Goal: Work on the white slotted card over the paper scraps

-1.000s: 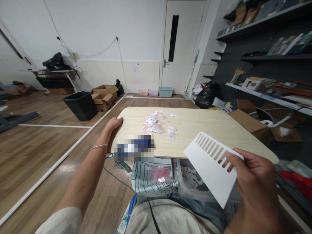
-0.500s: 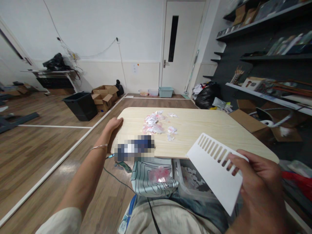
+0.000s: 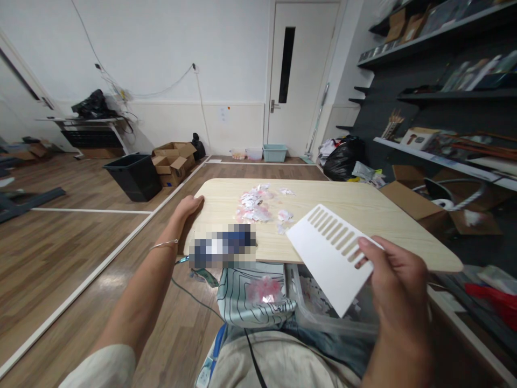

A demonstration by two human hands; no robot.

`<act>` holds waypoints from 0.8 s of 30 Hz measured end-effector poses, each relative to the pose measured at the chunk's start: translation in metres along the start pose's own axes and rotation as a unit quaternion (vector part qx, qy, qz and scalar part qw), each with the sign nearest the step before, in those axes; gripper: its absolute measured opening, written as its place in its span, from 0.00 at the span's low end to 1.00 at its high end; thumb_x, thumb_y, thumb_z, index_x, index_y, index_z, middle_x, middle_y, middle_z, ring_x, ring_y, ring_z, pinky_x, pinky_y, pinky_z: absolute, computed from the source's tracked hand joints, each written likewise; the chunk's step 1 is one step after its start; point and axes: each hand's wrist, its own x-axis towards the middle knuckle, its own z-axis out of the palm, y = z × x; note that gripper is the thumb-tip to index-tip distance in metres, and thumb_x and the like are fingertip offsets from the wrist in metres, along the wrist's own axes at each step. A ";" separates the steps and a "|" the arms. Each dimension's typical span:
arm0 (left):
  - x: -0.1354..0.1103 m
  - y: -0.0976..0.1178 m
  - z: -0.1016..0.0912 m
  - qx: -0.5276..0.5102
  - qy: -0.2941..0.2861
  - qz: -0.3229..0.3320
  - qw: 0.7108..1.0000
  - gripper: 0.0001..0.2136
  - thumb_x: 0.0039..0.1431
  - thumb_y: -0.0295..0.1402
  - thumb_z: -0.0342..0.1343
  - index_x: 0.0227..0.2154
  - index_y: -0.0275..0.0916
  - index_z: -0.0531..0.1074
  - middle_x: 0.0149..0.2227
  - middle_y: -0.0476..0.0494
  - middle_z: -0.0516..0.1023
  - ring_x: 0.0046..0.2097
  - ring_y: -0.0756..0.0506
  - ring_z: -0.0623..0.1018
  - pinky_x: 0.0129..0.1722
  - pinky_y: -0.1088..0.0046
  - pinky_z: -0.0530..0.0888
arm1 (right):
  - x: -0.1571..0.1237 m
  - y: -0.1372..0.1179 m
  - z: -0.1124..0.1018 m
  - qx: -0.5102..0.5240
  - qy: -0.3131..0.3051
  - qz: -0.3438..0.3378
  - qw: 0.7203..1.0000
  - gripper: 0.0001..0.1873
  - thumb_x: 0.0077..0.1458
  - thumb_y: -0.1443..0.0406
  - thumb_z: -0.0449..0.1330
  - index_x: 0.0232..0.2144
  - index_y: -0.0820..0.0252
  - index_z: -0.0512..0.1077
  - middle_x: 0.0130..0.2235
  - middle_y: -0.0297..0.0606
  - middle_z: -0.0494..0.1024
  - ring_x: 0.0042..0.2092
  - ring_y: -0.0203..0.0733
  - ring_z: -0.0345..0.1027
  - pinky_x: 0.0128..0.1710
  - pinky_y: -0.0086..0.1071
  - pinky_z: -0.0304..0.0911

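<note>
My right hand (image 3: 393, 285) grips a flat white plastic board (image 3: 327, 253) with a row of slots along its far edge, held tilted above the near edge of a light wooden table (image 3: 363, 215). My left hand (image 3: 186, 207) rests curled over the table's left edge, a thin bracelet on that wrist. A heap of small pink and white paper scraps (image 3: 256, 207) lies on the tabletop, just left of the board's far corner. A clear plastic bin (image 3: 323, 302) with white scraps and a patterned bag (image 3: 246, 296) with pink scraps sit under the table's near edge.
A black bin (image 3: 135, 175) and open cardboard boxes (image 3: 173, 159) stand on the wooden floor to the left. Dark wall shelves (image 3: 444, 97) run along the right, with a black rubbish bag (image 3: 343, 156) and boxes below. A white door (image 3: 301, 75) is at the back.
My right hand has carried the slotted board left and up, from past the table's near edge to over the tabletop beside the scraps. My left hand has stayed on the edge.
</note>
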 end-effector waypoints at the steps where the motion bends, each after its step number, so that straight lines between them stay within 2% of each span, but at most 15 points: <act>1: 0.000 0.000 0.000 0.001 0.002 0.000 1.000 0.27 0.65 0.49 0.58 0.55 0.32 0.86 0.51 0.23 0.91 0.57 0.24 0.89 0.53 0.57 0.85 | 0.002 -0.003 0.007 0.009 -0.004 0.013 1.000 0.28 0.72 0.50 0.67 0.22 0.54 0.66 0.21 0.31 0.66 0.23 0.39 0.60 0.22 0.32 0.54; 6: 0.000 -0.001 0.000 0.002 0.009 0.004 1.000 0.28 0.66 0.48 0.59 0.56 0.30 0.85 0.55 0.20 0.90 0.60 0.23 0.88 0.58 0.55 0.84 | 0.011 -0.002 0.024 0.027 -0.016 0.027 0.999 0.28 0.68 0.50 0.68 0.21 0.55 0.66 0.21 0.32 0.68 0.24 0.38 0.60 0.23 0.31 0.54; 11: -0.001 -0.002 -0.002 -0.004 0.010 0.006 1.000 0.30 0.67 0.49 0.60 0.60 0.29 0.84 0.61 0.18 0.88 0.62 0.24 0.87 0.60 0.54 0.84 | 0.013 0.004 0.021 0.045 -0.045 0.045 0.997 0.26 0.66 0.51 0.68 0.21 0.55 0.68 0.20 0.32 0.68 0.23 0.38 0.61 0.23 0.31 0.54; 16: 0.002 0.000 0.000 0.027 0.002 -0.006 1.000 0.29 0.72 0.47 0.55 0.60 0.25 0.84 0.65 0.17 0.85 0.65 0.26 0.86 0.64 0.57 0.82 | 0.008 0.001 0.021 0.076 -0.018 0.064 0.995 0.26 0.64 0.51 0.70 0.21 0.55 0.67 0.21 0.31 0.66 0.25 0.37 0.59 0.24 0.29 0.52; 24: 0.003 -0.001 -0.003 0.044 -0.005 0.008 0.999 0.29 0.75 0.46 0.53 0.58 0.24 0.86 0.63 0.18 0.86 0.63 0.26 0.88 0.63 0.59 0.83 | 0.013 0.002 0.023 0.086 -0.048 0.066 0.993 0.28 0.62 0.48 0.71 0.20 0.54 0.67 0.20 0.32 0.68 0.24 0.38 0.60 0.24 0.31 0.52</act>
